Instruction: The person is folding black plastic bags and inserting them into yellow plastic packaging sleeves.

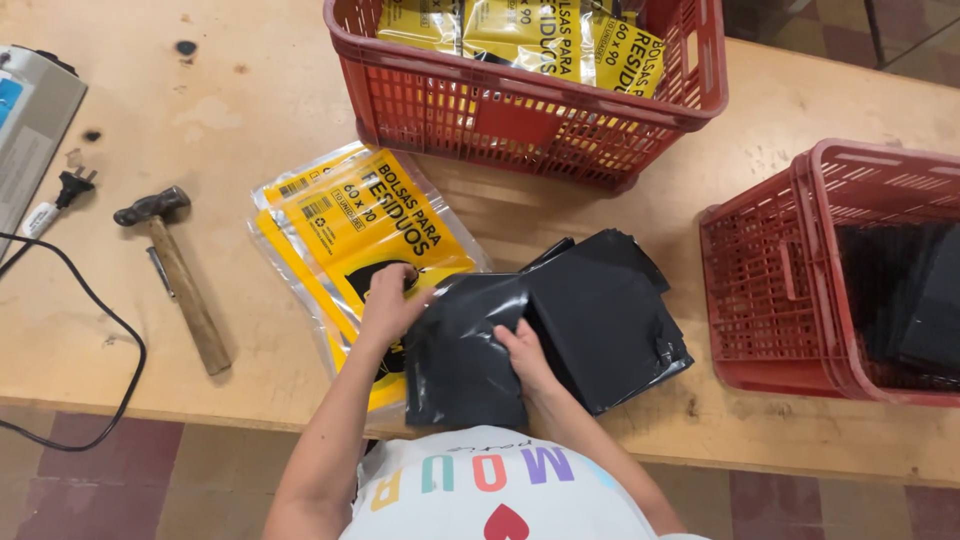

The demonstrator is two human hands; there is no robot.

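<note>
On a worn wooden table (250,90) the person's left hand (388,305) rests with fingers curled at the mouth of a clear plastic sleeve printed yellow (350,235), the topmost of a small stack lying flat near the front edge; the fingertips pinch or press the sleeve's edge just where a folded bundle of black plastic bags (590,320) meets it, though how firm the grip is I cannot tell. The right hand (522,355) lies palm down on the black bundle, fingers spread partly open and pressing on the near fold, not closed around anything. The bundle sits between the two hands and to the right, its left part overlapping the yellow sleeve's lower end (its glossy surface is creased and catches the light). Behind it stands a red plastic basket (520,125) holding more yellow packets (520,35) upright. A second red basket (770,280) at the right edge holds dark folded bags (900,290). Well apart to the left lies a hammer with a wooden handle (180,275), its head pointing away, beside a black power cord (120,330) and plug (72,186), near a grey machine (30,120) at the corner
</note>
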